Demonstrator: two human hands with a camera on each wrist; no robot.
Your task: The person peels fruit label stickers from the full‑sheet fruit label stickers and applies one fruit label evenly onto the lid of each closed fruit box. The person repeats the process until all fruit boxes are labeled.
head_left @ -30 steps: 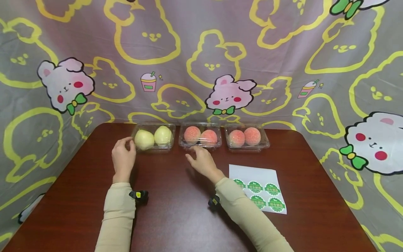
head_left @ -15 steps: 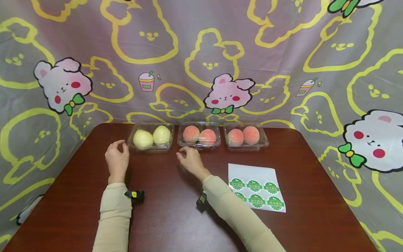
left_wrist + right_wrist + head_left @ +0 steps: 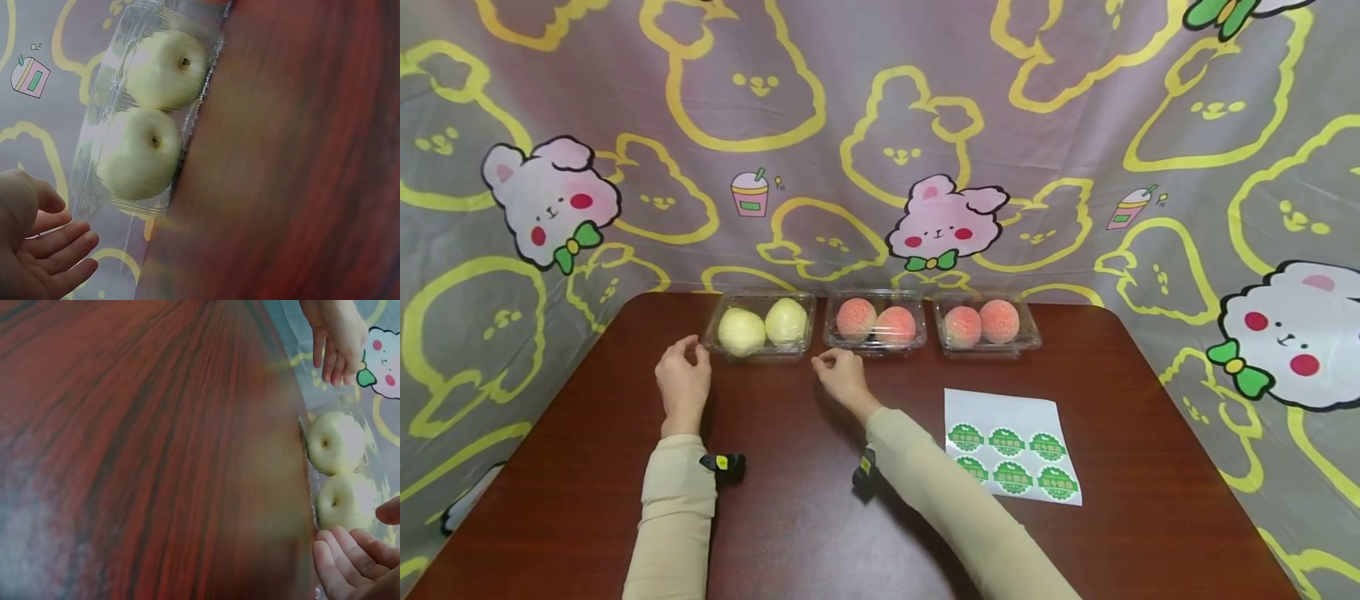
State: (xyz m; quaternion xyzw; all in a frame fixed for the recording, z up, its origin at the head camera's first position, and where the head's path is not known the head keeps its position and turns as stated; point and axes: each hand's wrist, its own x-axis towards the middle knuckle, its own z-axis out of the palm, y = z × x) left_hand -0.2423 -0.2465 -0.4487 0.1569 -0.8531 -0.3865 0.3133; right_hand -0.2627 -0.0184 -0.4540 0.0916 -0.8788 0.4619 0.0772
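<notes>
A clear plastic box (image 3: pixel 797 353) at the back left contains two pale yellow-green round fruits (image 3: pixel 134 156). My left hand (image 3: pixel 683 385) hovers just off that box's left front corner, fingers loosely bent with nothing in them. The right hand (image 3: pixel 846 382) is in front of the gap between this box and the middle one. In the right wrist view, its relaxed fingers (image 3: pixel 340 559) overlap the near end of the pale-fruit box, and the left hand (image 3: pixel 340 337) shows beyond the far end. Neither hand holds anything.
Two more clear boxes, the middle one (image 3: pixel 844 344) and the right one (image 3: pixel 1028 342), hold two pink peaches each. A white sheet (image 3: pixel 1000 406) of green round stickers (image 3: pixel 1006 442) lies at the right of the brown table (image 3: pixel 790 517). A patterned curtain (image 3: pixel 835 158) hangs behind.
My right hand has moved left, from in front of the middle box to the gap beside the left box. The left hand has shifted slightly left, away from the box's corner.
</notes>
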